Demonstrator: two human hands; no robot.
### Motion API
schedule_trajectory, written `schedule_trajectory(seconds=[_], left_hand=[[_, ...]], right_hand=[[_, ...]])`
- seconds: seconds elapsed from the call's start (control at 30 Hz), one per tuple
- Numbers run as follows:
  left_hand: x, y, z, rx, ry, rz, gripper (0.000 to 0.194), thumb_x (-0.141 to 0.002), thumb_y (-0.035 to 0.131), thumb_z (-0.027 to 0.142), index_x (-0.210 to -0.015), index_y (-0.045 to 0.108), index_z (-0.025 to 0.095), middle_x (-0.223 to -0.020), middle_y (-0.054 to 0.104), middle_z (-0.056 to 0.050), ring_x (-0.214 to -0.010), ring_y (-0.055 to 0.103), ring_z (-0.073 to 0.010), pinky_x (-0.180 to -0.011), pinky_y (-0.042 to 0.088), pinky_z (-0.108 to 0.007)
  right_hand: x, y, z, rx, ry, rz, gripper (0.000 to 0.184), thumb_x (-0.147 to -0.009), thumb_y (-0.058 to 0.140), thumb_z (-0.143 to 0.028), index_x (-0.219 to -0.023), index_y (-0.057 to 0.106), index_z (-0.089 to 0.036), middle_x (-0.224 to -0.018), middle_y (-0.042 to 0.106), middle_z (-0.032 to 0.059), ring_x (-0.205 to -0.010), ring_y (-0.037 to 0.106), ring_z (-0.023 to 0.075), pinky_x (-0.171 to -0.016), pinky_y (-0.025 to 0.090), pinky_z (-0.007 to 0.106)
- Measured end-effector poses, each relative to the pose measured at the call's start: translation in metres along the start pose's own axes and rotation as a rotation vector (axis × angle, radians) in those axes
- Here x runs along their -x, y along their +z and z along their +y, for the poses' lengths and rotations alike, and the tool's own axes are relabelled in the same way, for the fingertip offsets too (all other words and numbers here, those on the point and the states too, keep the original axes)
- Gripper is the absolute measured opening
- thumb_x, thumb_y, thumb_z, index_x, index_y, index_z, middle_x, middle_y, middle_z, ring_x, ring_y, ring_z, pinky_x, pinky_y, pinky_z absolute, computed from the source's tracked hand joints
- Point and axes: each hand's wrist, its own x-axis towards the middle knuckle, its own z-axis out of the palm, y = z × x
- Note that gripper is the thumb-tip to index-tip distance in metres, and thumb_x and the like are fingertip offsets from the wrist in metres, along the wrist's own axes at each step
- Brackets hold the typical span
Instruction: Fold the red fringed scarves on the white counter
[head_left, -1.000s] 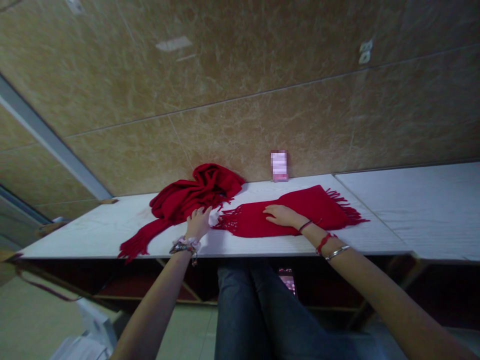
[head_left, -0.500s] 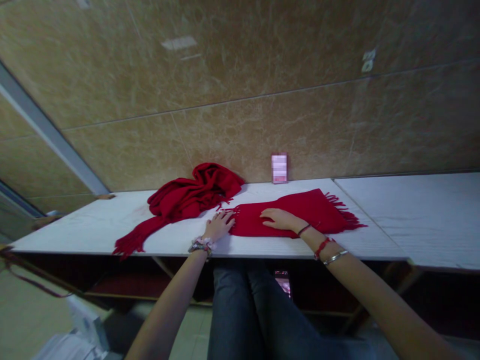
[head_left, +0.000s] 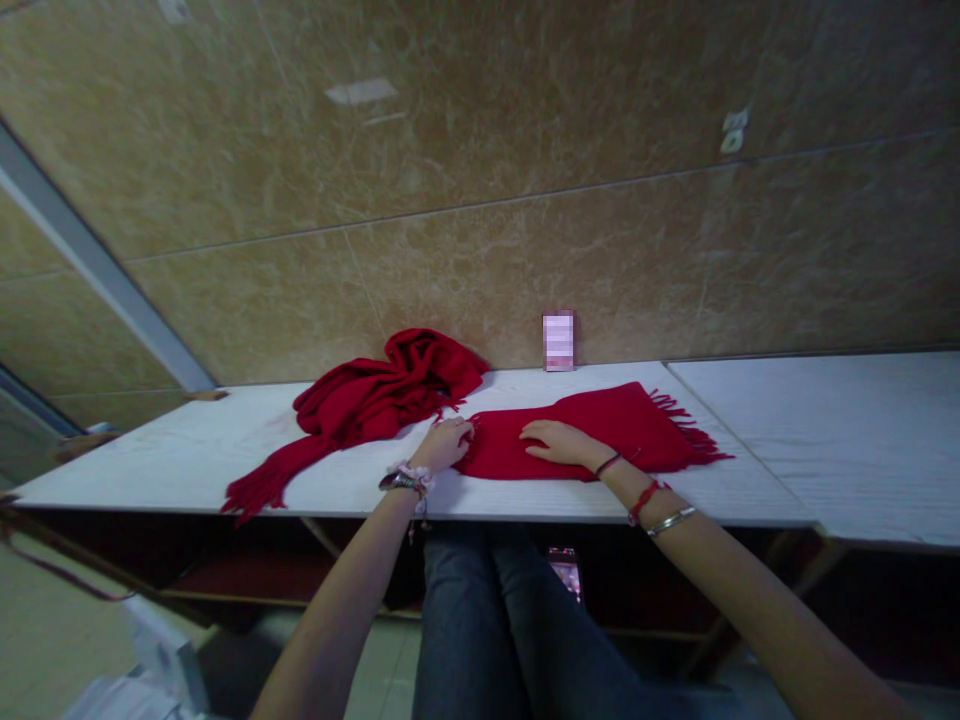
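A red fringed scarf (head_left: 609, 425) lies folded flat on the white tabletop (head_left: 172, 455), its tassels spread toward the right. At its left end, my left hand (head_left: 445, 444) has its fingers curled in on the edge and fringe; the fingertips are partly hidden. My right hand (head_left: 559, 441) rests palm down on the middle of the scarf, fingers loosely stretched out. Left of my left hand sits a second, bunched-up red scarf (head_left: 375, 400), with one fringed end reaching to the table's front edge.
A phone (head_left: 559, 341) with a blurred screen leans against the tan tiled wall (head_left: 465, 265) behind the table. Below the tabletop are dark open shelves (head_left: 247, 575), and another phone (head_left: 566, 572) shows near my legs. A white stool-like object (head_left: 161, 650) stands at lower left.
My left hand's fingers have gone from spread flat to curled at the scarf's left end. My right hand has stayed in place. The view has shifted slightly.
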Motion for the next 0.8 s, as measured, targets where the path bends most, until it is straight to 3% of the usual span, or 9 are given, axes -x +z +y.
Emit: schedule_trajectory(seconds=[0.17, 0.23, 0.3, 0.4, 0.47, 0.57, 0.67, 0.73, 0.8], left_hand=[[0.012, -0.018, -0.022, -0.285, -0.416, -0.106, 0.028, -0.078, 0.04, 0.011, -0.093, 0.062, 0.019, -0.104, 0.06, -0.01, -0.099, 0.053, -0.0263, -0.082, 0.039, -0.042], [0.012, -0.022, -0.027, -0.271, -0.497, -0.095, 0.03, -0.079, 0.038, 0.011, -0.096, 0.061, 0.016, -0.103, 0.06, -0.013, -0.096, 0.055, -0.0272, -0.078, 0.041, -0.042], [0.006, -0.021, -0.025, -0.17, -0.381, -0.03, 0.032, -0.078, 0.038, 0.01, -0.102, 0.059, 0.015, -0.106, 0.059, -0.013, -0.097, 0.055, -0.0239, -0.08, 0.042, -0.038], [-0.007, -0.011, -0.013, -0.006, -0.047, 0.019, 0.035, -0.076, 0.04, 0.009, -0.105, 0.057, 0.017, -0.111, 0.058, -0.007, -0.105, 0.05, -0.0169, -0.092, 0.037, -0.03], [-0.011, -0.001, -0.004, 0.018, -0.001, 0.0, 0.034, -0.076, 0.042, 0.011, -0.105, 0.057, 0.019, -0.112, 0.058, -0.006, -0.106, 0.05, -0.0164, -0.093, 0.036, -0.029], [-0.006, 0.009, -0.001, -0.052, -0.308, 0.035, 0.032, -0.08, 0.04, 0.019, -0.108, 0.055, 0.019, -0.113, 0.056, -0.009, -0.102, 0.052, -0.0214, -0.087, 0.04, -0.037], [0.009, 0.006, -0.013, -0.128, -0.609, 0.031, 0.032, -0.083, 0.038, 0.027, -0.108, 0.055, 0.02, -0.114, 0.055, -0.012, -0.103, 0.05, -0.0293, -0.081, 0.04, -0.048], [0.017, -0.001, -0.023, -0.145, -0.685, -0.021, 0.032, -0.083, 0.038, 0.029, -0.106, 0.057, 0.019, -0.113, 0.054, -0.014, -0.104, 0.049, -0.0325, -0.079, 0.04, -0.051], [0.021, -0.011, -0.027, -0.128, -0.633, -0.016, 0.032, -0.082, 0.039, 0.026, -0.107, 0.056, 0.017, -0.115, 0.052, -0.015, -0.105, 0.048, -0.0313, -0.079, 0.041, -0.048]], right_hand=[[-0.001, 0.0, 0.001, -0.001, -0.006, 0.008, 0.031, -0.083, 0.049, -0.026, -0.108, 0.06, -0.013, -0.112, 0.06, 0.0125, -0.104, 0.054, 0.021, -0.092, 0.041, 0.034], [-0.001, 0.0, 0.0, 0.003, -0.004, -0.002, 0.032, -0.083, 0.048, -0.026, -0.108, 0.06, -0.012, -0.112, 0.06, 0.0131, -0.104, 0.055, 0.0213, -0.092, 0.041, 0.034], [-0.001, -0.001, 0.0, 0.01, 0.0, -0.015, 0.032, -0.083, 0.048, -0.025, -0.108, 0.06, -0.011, -0.112, 0.06, 0.0137, -0.104, 0.055, 0.0215, -0.092, 0.041, 0.035], [-0.001, -0.002, -0.001, 0.014, 0.007, -0.017, 0.031, -0.083, 0.048, -0.025, -0.108, 0.061, -0.012, -0.112, 0.06, 0.0129, -0.103, 0.055, 0.0211, -0.091, 0.041, 0.034], [0.0, -0.001, -0.001, 0.016, 0.005, -0.01, 0.031, -0.083, 0.048, -0.024, -0.108, 0.061, -0.012, -0.112, 0.06, 0.0133, -0.104, 0.055, 0.0213, -0.091, 0.041, 0.034], [0.0, -0.001, -0.001, 0.023, 0.001, 0.0, 0.032, -0.083, 0.048, -0.025, -0.108, 0.06, -0.011, -0.113, 0.06, 0.014, -0.105, 0.054, 0.0217, -0.092, 0.041, 0.035], [0.0, 0.0, 0.0, 0.026, 0.005, 0.001, 0.031, -0.083, 0.048, -0.026, -0.108, 0.061, -0.013, -0.113, 0.06, 0.0128, -0.105, 0.054, 0.0213, -0.091, 0.041, 0.035], [-0.001, 0.0, 0.001, 0.024, 0.003, -0.002, 0.031, -0.083, 0.048, -0.026, -0.108, 0.061, -0.013, -0.113, 0.06, 0.0123, -0.105, 0.054, 0.021, -0.091, 0.041, 0.034], [-0.001, 0.0, 0.001, 0.018, -0.001, -0.003, 0.031, -0.083, 0.048, -0.026, -0.108, 0.061, -0.013, -0.112, 0.06, 0.0124, -0.104, 0.054, 0.0211, -0.091, 0.041, 0.034]])
